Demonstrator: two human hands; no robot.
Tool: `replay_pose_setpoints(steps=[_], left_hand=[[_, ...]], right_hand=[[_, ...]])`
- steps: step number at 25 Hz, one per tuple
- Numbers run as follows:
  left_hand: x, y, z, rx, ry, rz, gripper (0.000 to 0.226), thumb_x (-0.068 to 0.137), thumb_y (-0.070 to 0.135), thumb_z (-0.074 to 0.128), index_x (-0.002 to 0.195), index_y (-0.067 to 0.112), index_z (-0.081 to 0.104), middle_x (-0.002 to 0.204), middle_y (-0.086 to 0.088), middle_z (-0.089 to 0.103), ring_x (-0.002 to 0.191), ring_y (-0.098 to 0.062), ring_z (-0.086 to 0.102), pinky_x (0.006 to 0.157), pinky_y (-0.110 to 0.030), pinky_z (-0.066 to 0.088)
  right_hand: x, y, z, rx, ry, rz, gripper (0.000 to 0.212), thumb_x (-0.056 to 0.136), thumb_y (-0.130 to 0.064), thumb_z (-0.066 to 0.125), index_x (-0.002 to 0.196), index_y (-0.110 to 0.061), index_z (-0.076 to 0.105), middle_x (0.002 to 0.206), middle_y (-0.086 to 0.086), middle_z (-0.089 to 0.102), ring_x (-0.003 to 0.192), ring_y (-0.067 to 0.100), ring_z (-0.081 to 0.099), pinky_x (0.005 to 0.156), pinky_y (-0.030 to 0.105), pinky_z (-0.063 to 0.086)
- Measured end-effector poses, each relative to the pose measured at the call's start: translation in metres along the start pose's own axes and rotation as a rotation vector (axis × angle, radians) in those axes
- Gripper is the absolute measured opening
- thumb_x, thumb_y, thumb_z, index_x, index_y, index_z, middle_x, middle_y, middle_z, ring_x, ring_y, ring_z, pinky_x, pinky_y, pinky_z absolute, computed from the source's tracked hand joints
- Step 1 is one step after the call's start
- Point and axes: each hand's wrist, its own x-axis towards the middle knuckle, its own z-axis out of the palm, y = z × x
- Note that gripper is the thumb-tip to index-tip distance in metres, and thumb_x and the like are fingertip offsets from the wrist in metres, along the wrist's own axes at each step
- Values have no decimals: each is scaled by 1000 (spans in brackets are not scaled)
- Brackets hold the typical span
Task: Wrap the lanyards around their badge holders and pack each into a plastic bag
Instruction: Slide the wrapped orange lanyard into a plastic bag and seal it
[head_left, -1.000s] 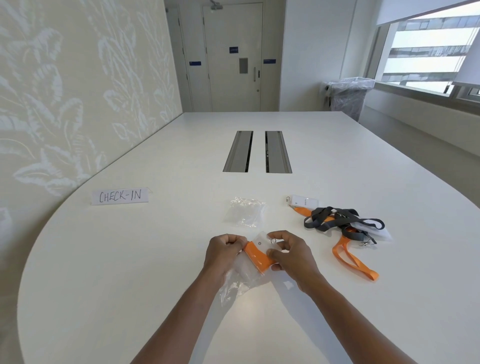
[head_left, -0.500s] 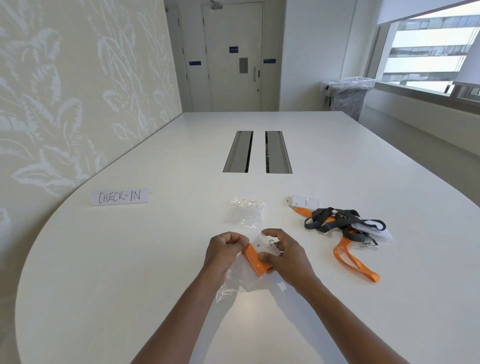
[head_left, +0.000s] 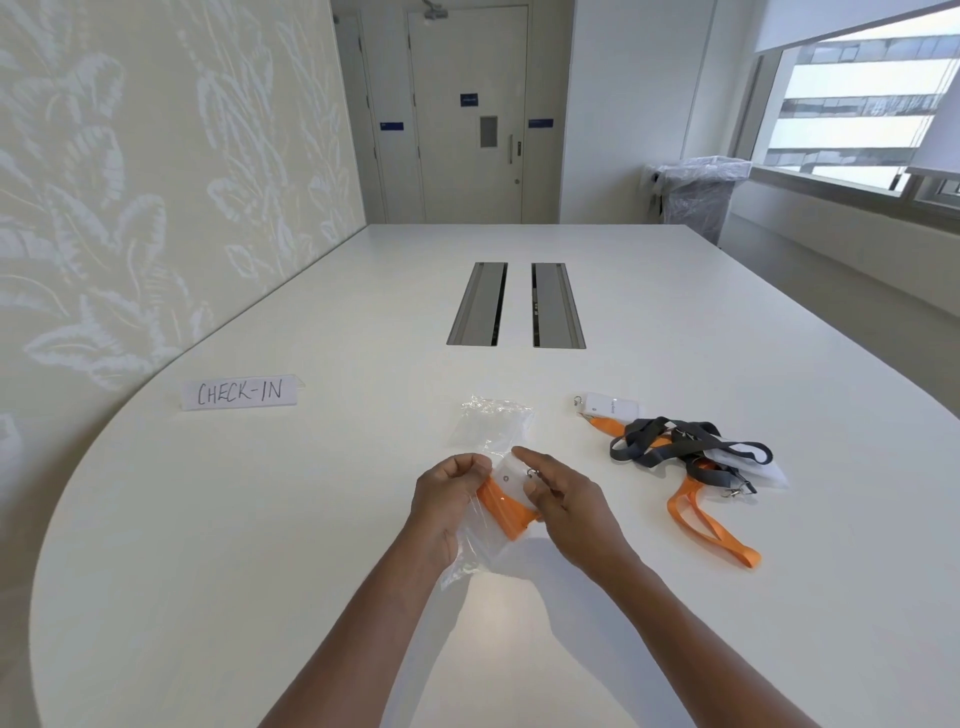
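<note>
Nearest, the left hand (head_left: 449, 493) pinched the mouth of a clear plastic bag (head_left: 475, 545) above the white tabletop (head_left: 260, 519). The right hand (head_left: 563, 501) gripped a badge holder (head_left: 511, 480) bound in its orange lanyard (head_left: 501, 512), partly inside that bag. Beyond lay spare bags (head_left: 493, 423); to the right, tangled lanyards (head_left: 685, 452).

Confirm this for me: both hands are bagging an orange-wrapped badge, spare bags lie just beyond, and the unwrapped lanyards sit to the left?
Not quite: the head view shows the lanyards lying right of the hands, not left. The rest holds.
</note>
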Motion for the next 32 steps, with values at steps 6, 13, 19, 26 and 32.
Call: replay_pose_setpoints(steps=[6, 13, 19, 26, 32], left_hand=[[-3, 7, -6, 205, -130, 163, 9, 95, 23, 70, 85, 21, 70, 80, -1, 71, 70, -15, 62, 66, -27, 54], [-6, 15, -8, 234, -133, 382, 11, 93, 21, 71, 86, 15, 64, 65, 9, 65, 59, -6, 56, 58, -21, 49], [0, 7, -12, 53, 62, 391, 10, 95, 19, 69, 89, 15, 64, 72, 3, 68, 73, -16, 61, 74, -45, 54], [-1, 2, -11, 48, 45, 449, 10, 97, 21, 67, 88, 19, 63, 69, 6, 64, 65, -11, 55, 68, -36, 49], [-1, 2, -17, 113, -10, 512, 10, 97, 23, 68, 90, 29, 64, 71, 8, 69, 63, -6, 60, 64, -25, 51]], right_hand=[[10, -11, -9, -49, 128, -13, 20, 97, -18, 63, 97, -36, 55, 87, -8, 75, 73, 6, 70, 64, 23, 58], [13, -24, -16, 116, 141, -114, 19, 99, -22, 61, 109, -37, 65, 102, -14, 74, 88, 6, 70, 75, 19, 58], [-4, -4, -8, 204, 197, 31, 5, 98, -23, 63, 102, -22, 65, 90, 1, 73, 79, 18, 71, 66, 28, 59], [3, -6, -1, 110, 179, 47, 9, 89, -21, 73, 85, -27, 69, 74, 2, 71, 74, 23, 66, 68, 38, 56], [4, -8, -1, 178, 157, 49, 19, 92, -15, 65, 79, -28, 68, 75, -2, 71, 67, 10, 64, 56, 24, 53]])
